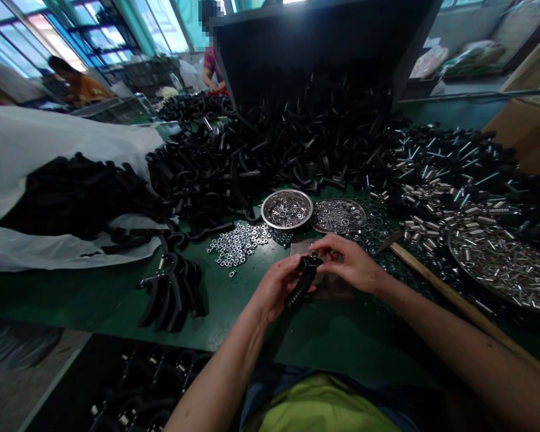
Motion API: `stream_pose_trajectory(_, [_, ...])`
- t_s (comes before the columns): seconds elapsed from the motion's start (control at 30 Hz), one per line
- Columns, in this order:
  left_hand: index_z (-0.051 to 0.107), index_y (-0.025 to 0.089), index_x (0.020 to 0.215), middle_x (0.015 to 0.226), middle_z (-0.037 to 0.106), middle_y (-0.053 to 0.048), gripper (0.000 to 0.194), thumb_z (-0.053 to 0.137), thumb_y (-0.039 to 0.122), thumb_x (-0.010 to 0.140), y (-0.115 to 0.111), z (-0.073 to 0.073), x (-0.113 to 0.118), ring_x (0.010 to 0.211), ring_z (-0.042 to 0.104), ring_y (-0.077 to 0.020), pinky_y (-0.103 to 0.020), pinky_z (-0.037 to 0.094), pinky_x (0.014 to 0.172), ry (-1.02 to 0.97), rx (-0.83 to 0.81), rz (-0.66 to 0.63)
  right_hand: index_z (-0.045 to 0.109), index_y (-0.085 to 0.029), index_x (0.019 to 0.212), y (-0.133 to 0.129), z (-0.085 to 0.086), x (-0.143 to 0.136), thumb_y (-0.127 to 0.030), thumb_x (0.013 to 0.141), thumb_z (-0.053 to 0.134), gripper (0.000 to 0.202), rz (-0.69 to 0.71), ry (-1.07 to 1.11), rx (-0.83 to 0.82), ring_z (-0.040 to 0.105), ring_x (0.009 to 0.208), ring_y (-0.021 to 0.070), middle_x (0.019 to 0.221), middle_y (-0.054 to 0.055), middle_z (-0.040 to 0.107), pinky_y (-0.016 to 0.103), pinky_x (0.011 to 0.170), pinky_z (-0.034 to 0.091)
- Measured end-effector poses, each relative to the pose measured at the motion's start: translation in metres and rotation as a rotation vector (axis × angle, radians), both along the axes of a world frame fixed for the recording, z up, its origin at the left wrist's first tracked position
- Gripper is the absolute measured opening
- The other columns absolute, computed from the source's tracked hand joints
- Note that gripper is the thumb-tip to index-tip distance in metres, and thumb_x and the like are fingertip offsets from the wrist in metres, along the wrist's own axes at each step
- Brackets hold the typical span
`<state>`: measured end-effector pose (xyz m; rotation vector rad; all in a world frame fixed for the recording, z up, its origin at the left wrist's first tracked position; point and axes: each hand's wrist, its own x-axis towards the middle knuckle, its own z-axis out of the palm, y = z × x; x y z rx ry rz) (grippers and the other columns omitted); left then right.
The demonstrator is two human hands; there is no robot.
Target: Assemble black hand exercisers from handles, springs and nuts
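Note:
My left hand [276,285] is closed around a curved black plastic handle [302,287], held tilted above the table. At the handle's upper end, my right hand [348,262] pinches with thumb and forefinger. A small shiny metal piece [314,254] shows there by the fingertips; its kind is too small to tell. Beneath both hands lies a flat metal plate [337,291]. Just beyond them stand a steel bowl [287,226] of small metal parts and a shallow dish [339,231] of rings and bits. Loose metal nuts [238,243] are spread to the left.
Several black handles with springs [173,294] sit at the left. A black heap [315,138] spills from a large bin [315,48]. Springs [432,210], a tray of pins [513,264] and a wooden-handled hammer [450,291] lie right. Two people work at the back.

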<state>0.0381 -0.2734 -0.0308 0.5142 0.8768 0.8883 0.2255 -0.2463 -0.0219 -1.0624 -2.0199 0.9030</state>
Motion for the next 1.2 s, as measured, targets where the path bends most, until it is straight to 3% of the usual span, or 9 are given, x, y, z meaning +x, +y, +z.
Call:
stream_pose_trajectory(0.1, [0.070,0.014,0.098,0.093,0.069,-0.009,0.034,0.074,0.030,0.068,0.007,0.002,0.009,0.080,0.063,-0.0198,-0.032,0.051,0.076,0.177,0.196,-0.095,0.061,-0.025,0.113,0.005,-0.007,0.018,-0.016,0.083,0.054,0.032,0.077,-0.292,0.320,0.054,0.102,0.0197,0.119,0.008,0.056,0.035,0.082,0.045])
stream_pose_trajectory(0.2, [0.071,0.016,0.096,0.093,0.070,-0.008,0.038,0.080,0.020,0.059,0.010,-0.002,0.022,0.089,0.061,-0.0233,-0.033,0.044,0.085,0.324,0.328,-0.062,0.065,-0.019,0.104,0.011,-0.022,0.034,-0.019,0.090,0.044,0.025,0.130,-0.536,0.558,0.057,0.094,0.0194,0.111,0.010,0.064,0.033,0.076,0.044])
stream_pose_trajectory(0.33, [0.071,0.018,0.095,0.098,0.067,-0.011,0.048,0.084,0.018,0.048,0.000,-0.019,0.037,0.104,0.054,-0.0316,-0.039,0.035,0.096,0.469,0.464,0.065,0.065,-0.015,0.101,0.016,-0.045,0.048,-0.020,0.093,0.038,0.029,0.232,-0.627,0.727,0.058,0.077,0.0164,0.097,0.011,0.069,0.030,0.061,0.039])
stream_pose_trajectory(0.43, [0.067,0.022,0.106,0.106,0.064,-0.012,0.053,0.081,0.029,0.056,-0.012,-0.030,0.043,0.111,0.048,-0.0346,-0.045,0.027,0.103,0.705,0.674,0.012,0.063,-0.015,0.108,0.015,-0.054,0.053,-0.019,0.093,0.039,0.028,0.268,-0.642,0.765,0.057,0.080,0.0165,0.102,0.011,0.068,0.030,0.061,0.037])
stream_pose_trajectory(0.57, [0.053,0.021,0.126,0.114,0.059,-0.016,0.058,0.067,0.039,0.073,-0.023,-0.037,0.046,0.108,0.047,-0.0347,-0.048,0.029,0.098,1.093,0.915,-0.188,0.059,-0.019,0.116,0.004,-0.048,0.064,-0.021,0.094,0.039,0.031,0.199,-0.800,0.734,0.056,0.091,0.0193,0.116,0.010,0.064,0.032,0.066,0.039])
stream_pose_trajectory(0.77, [0.052,0.018,0.122,0.108,0.058,-0.015,0.058,0.065,0.047,0.074,-0.022,-0.043,0.045,0.101,0.048,-0.0320,-0.044,0.037,0.089,1.259,1.013,-0.193,0.056,-0.018,0.117,-0.033,-0.030,0.108,-0.030,0.090,0.046,0.032,-0.495,-1.065,0.439,0.053,0.097,0.0290,0.110,0.016,0.060,0.037,0.071,0.041])
stream_pose_trajectory(0.83, [0.055,0.018,0.113,0.104,0.057,-0.013,0.055,0.069,0.048,0.070,-0.020,-0.044,0.046,0.100,0.048,-0.0309,-0.043,0.038,0.087,1.316,0.992,-0.182,0.057,-0.017,0.112,-0.044,-0.033,0.126,-0.035,0.087,0.050,0.032,-0.615,-1.136,0.309,0.054,0.091,0.0300,0.099,0.016,0.061,0.036,0.064,0.041])
stream_pose_trajectory(1.03, [0.058,0.019,0.105,0.099,0.055,-0.010,0.054,0.073,0.051,0.064,-0.019,-0.040,0.047,0.096,0.047,-0.0287,-0.041,0.039,0.083,1.447,0.975,-0.215,0.059,-0.017,0.105,-0.049,-0.044,0.145,-0.032,0.091,0.040,0.028,-0.699,-1.119,0.141,0.059,0.079,0.0280,0.088,0.014,0.063,0.036,0.056,0.041])
stream_pose_trajectory(1.2, [0.058,0.018,0.105,0.098,0.054,-0.008,0.053,0.074,0.049,0.064,-0.020,-0.038,0.048,0.097,0.048,-0.0263,-0.038,0.040,0.084,1.499,0.980,-0.212,0.051,-0.019,0.124,-0.059,-0.005,0.108,-0.030,0.095,0.031,0.037,-0.655,-0.646,0.116,0.063,0.067,0.0208,0.087,0.008,0.067,0.033,0.057,0.047])
